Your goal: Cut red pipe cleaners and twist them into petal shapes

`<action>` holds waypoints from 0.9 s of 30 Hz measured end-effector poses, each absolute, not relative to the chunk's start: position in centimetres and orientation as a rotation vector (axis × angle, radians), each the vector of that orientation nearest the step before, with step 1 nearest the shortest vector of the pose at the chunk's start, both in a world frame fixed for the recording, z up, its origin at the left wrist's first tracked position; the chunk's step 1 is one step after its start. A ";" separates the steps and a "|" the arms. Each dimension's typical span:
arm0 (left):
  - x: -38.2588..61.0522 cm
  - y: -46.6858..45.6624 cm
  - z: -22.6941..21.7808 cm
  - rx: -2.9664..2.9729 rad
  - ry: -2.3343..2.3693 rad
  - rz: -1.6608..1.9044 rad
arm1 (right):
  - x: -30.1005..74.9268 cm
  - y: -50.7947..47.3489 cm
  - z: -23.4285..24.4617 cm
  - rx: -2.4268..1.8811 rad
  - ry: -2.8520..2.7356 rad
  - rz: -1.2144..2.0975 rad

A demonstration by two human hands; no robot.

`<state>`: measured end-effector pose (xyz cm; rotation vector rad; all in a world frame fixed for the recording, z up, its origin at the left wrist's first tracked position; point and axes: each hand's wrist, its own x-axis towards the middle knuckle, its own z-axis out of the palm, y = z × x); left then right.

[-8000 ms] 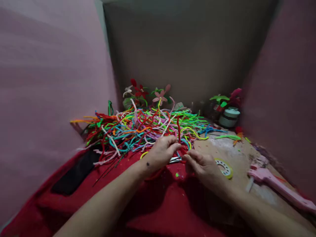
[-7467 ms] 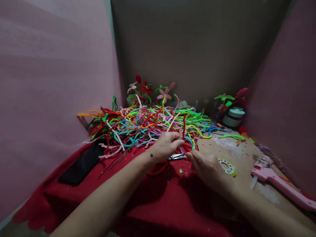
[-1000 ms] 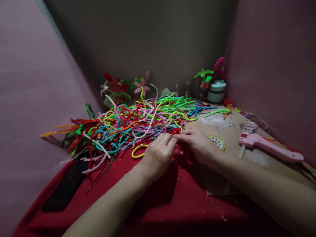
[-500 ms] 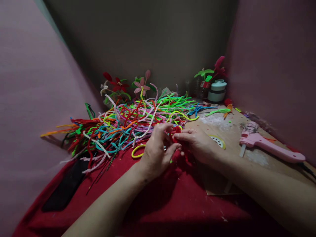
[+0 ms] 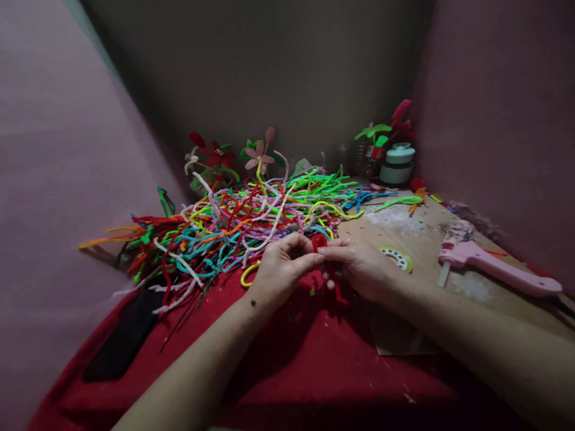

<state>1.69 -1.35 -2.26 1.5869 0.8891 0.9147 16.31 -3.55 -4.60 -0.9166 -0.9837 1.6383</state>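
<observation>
A red fuzzy stem (image 5: 319, 240) is pinched between the two hands, its curled top showing just past the fingertips; a red length hangs toward five o'clock below the right hand's fingers, though I cannot tell whether it is the same piece. The curl lies at about one o'clock from the left hand (image 5: 278, 263) thumb tip and eleven o'clock from the right hand (image 5: 366, 269) fingertips, both hands equally near. Left thumb and forefinger close on it, the rest of that grip rounded; the right fingers are narrow, tips together on it. A yellow loop (image 5: 248, 276) sits at nine o'clock, the heap of coloured stems (image 5: 251, 221) from ten to twelve, the jar (image 5: 397, 164) between one and two, the tape roll (image 5: 407, 263) and pink glue gun (image 5: 498, 269) at three, and the black phone (image 5: 119, 341) past eight, on the red-covered surface (image 5: 341, 359).
</observation>
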 end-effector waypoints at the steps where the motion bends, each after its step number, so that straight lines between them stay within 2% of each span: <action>1: 1.7 -1.3 -2.2 1.583 0.889 0.911 | 16.3 -3.5 -4.6 -0.896 -0.968 1.652; 7: 1.5 -1.2 -1.9 1.491 0.743 0.674 | 16.4 -3.5 -4.3 -0.817 -0.989 1.692; 18: 1.9 -1.4 -2.6 1.602 0.868 0.670 | 16.8 -2.7 -4.3 -0.864 -0.741 1.527; 27: 1.9 -1.4 -1.8 1.635 1.011 0.716 | 16.9 -2.9 -4.3 -0.829 -0.961 1.447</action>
